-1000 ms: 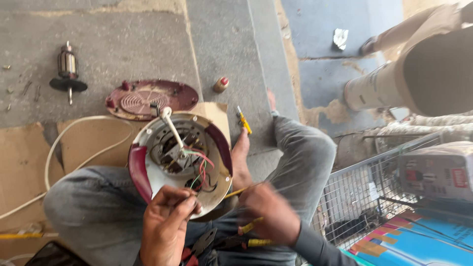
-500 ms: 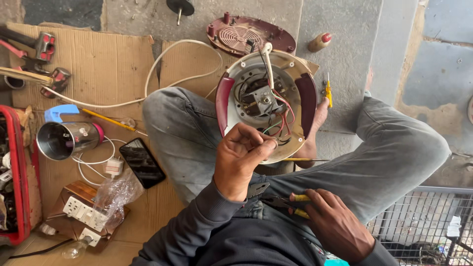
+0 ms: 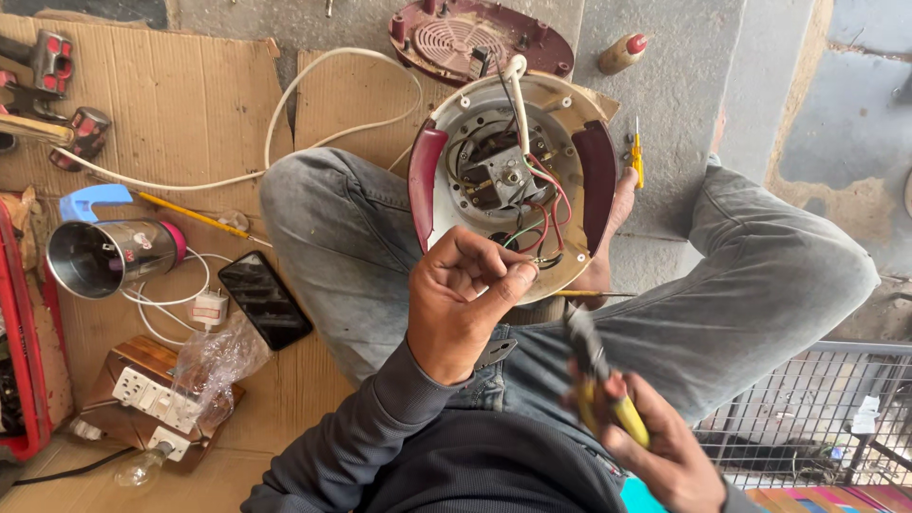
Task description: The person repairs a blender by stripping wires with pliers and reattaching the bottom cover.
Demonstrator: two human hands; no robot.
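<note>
We are holding the round cream-and-maroon appliance base (image 3: 513, 180) upturned between our knees, its open shell facing us. Inside it, a metal motor block is sitting at the centre with red, green and black wires (image 3: 543, 214) looping toward the near rim. A white power cord (image 3: 323, 90) is leaving the shell at the far edge and running across the brown cardboard sheet (image 3: 180, 104).

Our left hand (image 3: 465, 304) is curling tightly at the near rim, fingertips pinching at the wire ends; whether a wire is actually being gripped we cannot tell, since the fingers are covering it. Our right hand (image 3: 655, 442) is closing around yellow-handled pliers (image 3: 598, 380), which are blurred and hard to make out.

To the left, a steel jar with a blue handle (image 3: 109, 252) is lying on its side; its interior is showing nothing clear. Near it are lying a black phone (image 3: 266, 299), a wooden switchboard with white sockets (image 3: 157, 399) and a clear bulb (image 3: 142, 465). A maroon vented cover (image 3: 475, 38) is resting beyond the base, cut off by the frame edge.
</note>
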